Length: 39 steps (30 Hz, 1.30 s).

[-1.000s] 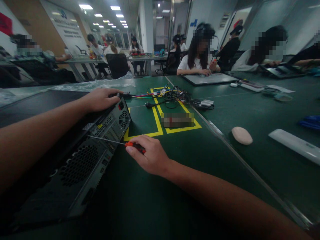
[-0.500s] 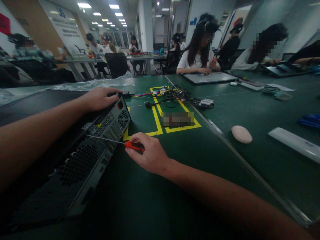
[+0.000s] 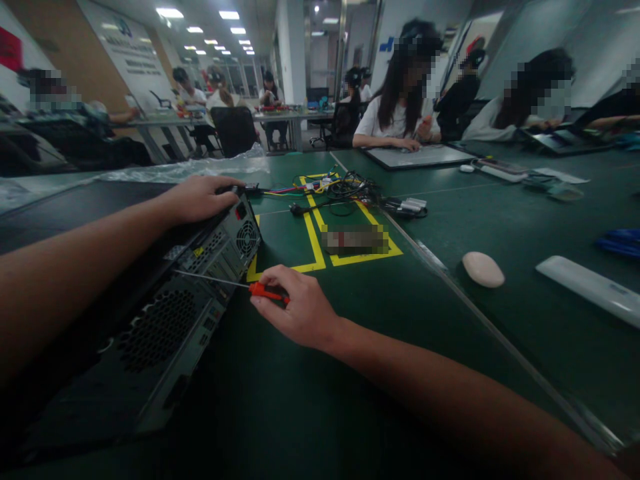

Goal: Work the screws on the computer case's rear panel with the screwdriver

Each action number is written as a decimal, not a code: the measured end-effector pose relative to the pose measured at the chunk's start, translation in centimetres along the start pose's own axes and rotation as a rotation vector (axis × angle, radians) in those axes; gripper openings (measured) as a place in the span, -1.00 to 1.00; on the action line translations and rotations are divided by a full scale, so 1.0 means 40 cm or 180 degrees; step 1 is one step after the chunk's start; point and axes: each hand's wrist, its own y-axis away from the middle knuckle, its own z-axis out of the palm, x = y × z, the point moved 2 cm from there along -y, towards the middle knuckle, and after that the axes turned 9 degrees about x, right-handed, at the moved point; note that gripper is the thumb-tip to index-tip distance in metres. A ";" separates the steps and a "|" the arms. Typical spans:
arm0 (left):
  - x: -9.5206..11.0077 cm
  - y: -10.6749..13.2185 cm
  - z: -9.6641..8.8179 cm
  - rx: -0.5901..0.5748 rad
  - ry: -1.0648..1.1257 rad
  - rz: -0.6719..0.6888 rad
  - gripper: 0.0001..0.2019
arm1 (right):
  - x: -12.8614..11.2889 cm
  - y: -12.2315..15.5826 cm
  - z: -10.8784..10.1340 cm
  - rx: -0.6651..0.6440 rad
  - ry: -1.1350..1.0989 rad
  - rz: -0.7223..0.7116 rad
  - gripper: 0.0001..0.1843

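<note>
On the left of the head view a black desktop computer case (image 3: 157, 333) lies with its grey back panel, vents and ports turned toward me. My left hand (image 3: 195, 200) rests on the top of the case near its far back corner, fingers stretched and thumb apart. Between the thumb and curled fingers of my right hand (image 3: 303, 307) is a screwdriver (image 3: 261, 291) with an orange-red handle. Its long thin shaft points left, and the tip meets the edge of the back panel. Whether a screw sits under the tip cannot be made out.
Beyond the case lie tangled cables (image 3: 350, 190) and yellow tape outlines (image 3: 320, 247) on the green table (image 3: 400, 320). A blurred-out object (image 3: 355, 239), a pale mouse (image 3: 483, 269) and a white bar (image 3: 590, 288) lie to the right. A person (image 3: 400, 120) sits across with a flat panel (image 3: 420, 156).
My hands, the screwdriver and the case look the same. Across the table, a person's raised hand and head have shifted slightly.
</note>
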 end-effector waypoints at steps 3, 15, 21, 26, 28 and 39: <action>-0.001 0.000 0.000 0.0026 0.0019 0.0036 -0.29 | 0.000 0.001 0.001 0.0006 -0.0002 -0.0012 -0.78; 0.012 0.003 -0.004 -0.0045 -0.0020 -0.0065 -0.29 | -0.001 0.000 0.002 0.0090 0.0022 -0.0099 -0.75; 0.016 0.006 -0.006 -0.0056 -0.0007 -0.0090 -0.30 | -0.002 -0.001 -0.001 0.0107 0.0052 -0.0135 -0.70; 0.015 0.006 -0.005 -0.0026 0.0025 -0.0089 -0.32 | -0.001 -0.002 -0.001 0.0068 0.0057 -0.0174 -0.68; 0.013 0.006 -0.005 -0.0027 0.0031 -0.0069 -0.33 | 0.000 -0.002 0.002 0.0019 0.0052 -0.0188 -0.66; 0.013 0.005 -0.004 -0.0012 -0.0014 -0.0021 -0.31 | -0.002 0.001 0.005 0.0048 -0.0092 -0.0030 -0.68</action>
